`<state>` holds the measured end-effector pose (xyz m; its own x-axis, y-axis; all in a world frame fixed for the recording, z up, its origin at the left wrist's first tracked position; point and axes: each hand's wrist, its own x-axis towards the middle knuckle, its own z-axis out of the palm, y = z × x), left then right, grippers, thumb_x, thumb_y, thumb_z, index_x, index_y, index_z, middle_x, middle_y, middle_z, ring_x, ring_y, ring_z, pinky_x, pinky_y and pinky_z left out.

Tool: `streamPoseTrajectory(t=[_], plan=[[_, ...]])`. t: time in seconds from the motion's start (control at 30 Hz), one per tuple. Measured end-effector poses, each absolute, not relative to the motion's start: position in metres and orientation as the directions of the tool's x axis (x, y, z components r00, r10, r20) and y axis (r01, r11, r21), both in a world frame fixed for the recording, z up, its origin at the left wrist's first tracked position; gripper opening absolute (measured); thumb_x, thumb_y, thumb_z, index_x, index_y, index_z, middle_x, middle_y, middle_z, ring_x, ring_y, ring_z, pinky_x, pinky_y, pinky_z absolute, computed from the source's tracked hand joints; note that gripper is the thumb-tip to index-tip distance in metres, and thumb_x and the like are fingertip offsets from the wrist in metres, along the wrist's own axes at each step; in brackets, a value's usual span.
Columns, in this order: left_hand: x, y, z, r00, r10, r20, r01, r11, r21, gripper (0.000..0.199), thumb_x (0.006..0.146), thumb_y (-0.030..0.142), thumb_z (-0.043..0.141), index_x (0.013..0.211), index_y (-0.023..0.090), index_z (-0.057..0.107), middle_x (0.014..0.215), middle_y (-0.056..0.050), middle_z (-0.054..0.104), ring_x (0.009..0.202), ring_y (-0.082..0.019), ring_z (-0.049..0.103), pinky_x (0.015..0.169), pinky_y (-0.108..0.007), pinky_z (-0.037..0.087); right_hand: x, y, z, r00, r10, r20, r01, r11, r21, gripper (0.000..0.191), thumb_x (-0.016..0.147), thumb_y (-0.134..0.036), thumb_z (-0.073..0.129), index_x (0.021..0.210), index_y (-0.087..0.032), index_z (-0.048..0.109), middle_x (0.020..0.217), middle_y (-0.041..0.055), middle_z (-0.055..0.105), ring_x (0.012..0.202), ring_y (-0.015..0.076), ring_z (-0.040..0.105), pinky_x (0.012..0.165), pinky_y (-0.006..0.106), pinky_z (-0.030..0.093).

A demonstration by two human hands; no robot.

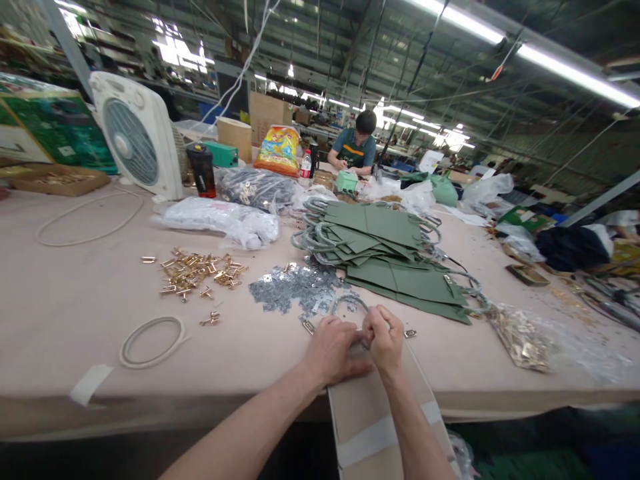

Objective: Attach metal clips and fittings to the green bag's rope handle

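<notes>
A long beige panel with pale tape across it reaches from the table toward my body. My left hand holds its far end with curled fingers. Close beside it, my right hand is closed in a fist over the same end; whatever it grips is hidden. A grey-green handle loop sticks out beyond my hands. Small metal clasps lie on either side, one clasp at the left and another clasp at the right. Thin metal plates are heaped just ahead.
Stacked green bag pieces with handles lie ahead right. Gold fittings and a tape roll are at left. A bag of metal parts lies right. A fan stands far left; a person works across the table.
</notes>
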<state>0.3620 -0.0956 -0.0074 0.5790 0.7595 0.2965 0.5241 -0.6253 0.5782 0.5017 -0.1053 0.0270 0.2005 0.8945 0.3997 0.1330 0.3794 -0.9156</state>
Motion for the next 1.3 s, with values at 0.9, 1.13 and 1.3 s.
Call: streamPoseTrajectory(t=[0.9,1.13,1.3], plan=[[0.337,-0.085,-0.020,0.710,0.624,0.326,0.352,-0.715,0.604,0.092,0.066,0.062,0.087,0.142,0.022,0.057,0.150,-0.015,0.056,0.136,-0.036,0.052,0.120,-0.052,0.036,0.511,-0.132,0.028,0.411,0.808,0.422,-0.191,0.529,-0.827,0.039,0.100,-0.035,0.054,0.064,-0.021,0.046,0.051,-0.0065,0.037,0.043,0.0094,0.033,0.044,0.025,0.027],[0.289,-0.090,-0.014,0.721,0.623,0.303,0.258,-0.647,0.717,0.059,0.091,0.032,0.067,0.147,0.018,0.055,0.156,-0.014,0.053,0.147,-0.025,0.045,0.128,-0.047,0.032,0.494,-0.154,0.038,0.517,0.798,0.309,-0.335,0.521,-0.785,0.036,0.098,-0.033,0.053,0.064,-0.020,0.049,0.051,-0.0062,0.036,0.040,0.0080,0.031,0.042,0.024,0.027],[0.292,-0.095,-0.017,0.697,0.663,0.275,0.293,-0.613,0.734,0.048,0.096,0.024,0.058,0.144,0.019,0.060,0.155,-0.011,0.055,0.145,-0.021,0.050,0.126,-0.041,0.039,0.455,-0.152,0.005,0.475,0.819,0.322,-0.373,0.518,-0.770,0.039,0.099,-0.034,0.052,0.063,-0.020,0.047,0.049,-0.0063,0.036,0.039,0.0083,0.030,0.041,0.023,0.026]])
